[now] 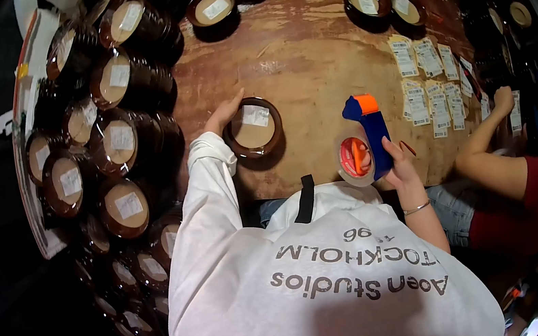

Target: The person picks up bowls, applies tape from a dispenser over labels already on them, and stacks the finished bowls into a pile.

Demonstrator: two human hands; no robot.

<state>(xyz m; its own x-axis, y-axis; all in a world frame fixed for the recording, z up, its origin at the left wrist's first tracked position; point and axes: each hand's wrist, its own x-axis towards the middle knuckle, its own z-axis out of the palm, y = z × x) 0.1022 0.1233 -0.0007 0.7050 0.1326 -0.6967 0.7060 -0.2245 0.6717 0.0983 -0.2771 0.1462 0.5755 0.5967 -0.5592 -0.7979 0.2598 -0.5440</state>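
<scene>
A glossy brown bowl [257,150] rests on the table in front of me, a printed white label [255,115] on its tan round middle. My left hand [225,113] holds it by the left side of its rim. To the right, above the table's near edge, my right hand [400,162] is closed around the handle of a blue tape dispenser [376,142]. The dispenser has an orange top part and carries a clear tape roll with a red core.
Labelled brown bowls [214,9] stand along the far side, and stacks of them [115,141] crowd the left. Sheets of printed labels [417,103] lie on the wooden table [309,59] at right. A co-worker's arm [485,137] reaches in beside them.
</scene>
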